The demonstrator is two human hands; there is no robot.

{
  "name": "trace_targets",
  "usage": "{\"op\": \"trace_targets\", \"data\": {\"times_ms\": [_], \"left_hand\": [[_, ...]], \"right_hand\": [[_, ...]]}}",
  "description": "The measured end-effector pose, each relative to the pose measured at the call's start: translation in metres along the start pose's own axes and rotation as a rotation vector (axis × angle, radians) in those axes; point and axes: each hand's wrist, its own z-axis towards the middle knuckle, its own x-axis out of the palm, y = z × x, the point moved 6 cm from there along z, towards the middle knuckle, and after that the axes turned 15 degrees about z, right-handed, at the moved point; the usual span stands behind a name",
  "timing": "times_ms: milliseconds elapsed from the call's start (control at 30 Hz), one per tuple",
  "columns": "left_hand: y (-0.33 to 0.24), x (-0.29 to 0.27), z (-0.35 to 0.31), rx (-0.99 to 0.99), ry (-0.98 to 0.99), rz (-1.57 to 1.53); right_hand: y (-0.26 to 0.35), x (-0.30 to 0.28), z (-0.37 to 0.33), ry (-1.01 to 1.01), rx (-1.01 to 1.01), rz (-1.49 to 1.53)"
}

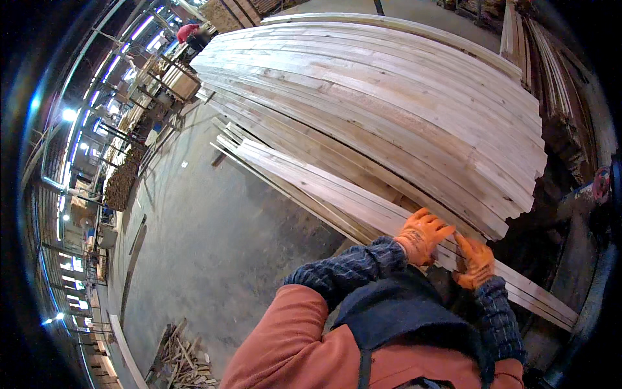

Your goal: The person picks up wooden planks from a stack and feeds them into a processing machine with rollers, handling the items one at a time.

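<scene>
Both my hands wear orange work gloves and lie close together at the near edge of a large stack of pale wooden boards. My left hand (424, 235) is bent over a few narrow wooden boards (369, 200), its fingers pointing right across their top. Just to its right, my right hand (476, 261) is curled on the same boards, fingertips near those of the left. The undersides of the boards at my grip are hidden. These boards run from the far left to the lower right, alongside the wide layered stack (402, 104).
Concrete floor (214, 214) spreads to the left. A heap of wood scraps (184, 356) lies at lower left, beside a long loose board (128, 353). More lumber (551, 71) stands at upper right. A person in red (188, 32) is far off at upper left, near stacked wood (178, 79).
</scene>
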Motion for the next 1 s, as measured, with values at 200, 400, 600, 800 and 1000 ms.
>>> {"op": "trace_targets", "data": {"times_ms": [200, 400, 600, 800, 1000], "left_hand": [[0.069, -0.018, -0.035, -0.036, -0.063, 0.1], [0.221, -0.047, -0.112, -0.212, 0.071, 0.33], [0.195, -0.039, -0.092, -0.165, 0.144, 0.454], [0.118, -0.036, -0.051, -0.082, 0.195, 0.281], [0.176, -0.023, -0.059, -0.165, -0.016, 0.246]], "right_hand": [[-0.027, -0.022, -0.023, -0.074, -0.068, -0.006], [-0.046, -0.044, -0.056, -0.038, -0.029, -0.158], [-0.056, -0.067, -0.083, 0.012, 0.088, -0.082], [-0.015, -0.032, -0.051, -0.019, 0.077, -0.127], [-0.048, 0.001, -0.002, 0.062, 0.117, -0.157]]}}
